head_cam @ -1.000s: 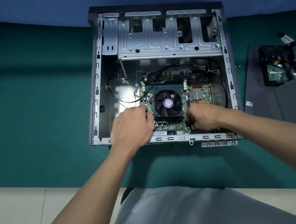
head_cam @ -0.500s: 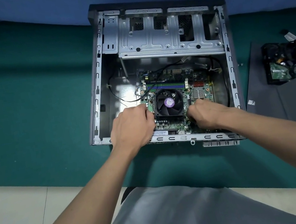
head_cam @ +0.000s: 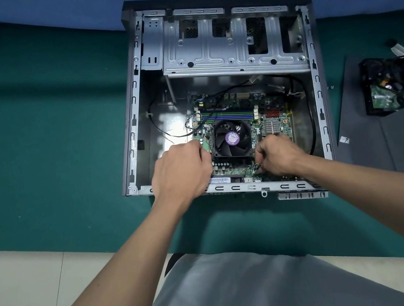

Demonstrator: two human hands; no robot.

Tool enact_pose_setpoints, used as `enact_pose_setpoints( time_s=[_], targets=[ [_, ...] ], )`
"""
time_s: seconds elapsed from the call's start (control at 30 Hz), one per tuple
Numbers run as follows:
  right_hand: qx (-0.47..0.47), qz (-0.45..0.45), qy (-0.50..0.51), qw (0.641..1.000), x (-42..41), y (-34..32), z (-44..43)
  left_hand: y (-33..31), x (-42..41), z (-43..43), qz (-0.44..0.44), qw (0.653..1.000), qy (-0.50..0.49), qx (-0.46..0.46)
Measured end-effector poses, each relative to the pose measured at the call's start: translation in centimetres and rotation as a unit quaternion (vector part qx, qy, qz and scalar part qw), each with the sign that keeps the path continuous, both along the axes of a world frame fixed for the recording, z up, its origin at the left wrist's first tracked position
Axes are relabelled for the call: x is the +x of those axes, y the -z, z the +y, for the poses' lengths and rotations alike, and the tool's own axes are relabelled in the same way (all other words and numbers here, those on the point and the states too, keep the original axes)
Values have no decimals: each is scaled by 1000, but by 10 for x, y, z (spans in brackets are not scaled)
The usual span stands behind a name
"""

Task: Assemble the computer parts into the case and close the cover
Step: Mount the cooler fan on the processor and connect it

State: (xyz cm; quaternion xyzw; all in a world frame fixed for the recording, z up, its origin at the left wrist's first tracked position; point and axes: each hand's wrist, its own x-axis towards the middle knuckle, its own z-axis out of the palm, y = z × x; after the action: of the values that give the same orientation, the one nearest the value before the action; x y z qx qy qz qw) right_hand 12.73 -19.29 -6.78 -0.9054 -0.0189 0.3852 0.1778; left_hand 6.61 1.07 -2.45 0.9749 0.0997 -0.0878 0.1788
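Force is the risk: my right hand (head_cam: pixel 278 154) pinches the fan cable (head_cam: pixel 253 168) at its fingertips, and pushed in askew it could damage the motherboard (head_cam: pixel 235 171), which lies in the case (head_cam: pixel 136 126) between my hands. My left hand (head_cam: pixel 181 171) curls at the board's edge; its grip is hidden.

I see a bare, dull-grey sheet-metal case (head_cam: pixel 233 51) on matt green cloth (head_cam: pixel 47 123); the fan (head_cam: pixel 231 139) looks like black plastic.
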Motion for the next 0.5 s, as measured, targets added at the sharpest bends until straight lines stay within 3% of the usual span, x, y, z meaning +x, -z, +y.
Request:
enact_pose_setpoints(
  time_s=[0.5],
  targets=[
    [-11,-41,-97,994,-2,-1,1,1,1,-1,-6,1000,-4,-5]
  ],
)
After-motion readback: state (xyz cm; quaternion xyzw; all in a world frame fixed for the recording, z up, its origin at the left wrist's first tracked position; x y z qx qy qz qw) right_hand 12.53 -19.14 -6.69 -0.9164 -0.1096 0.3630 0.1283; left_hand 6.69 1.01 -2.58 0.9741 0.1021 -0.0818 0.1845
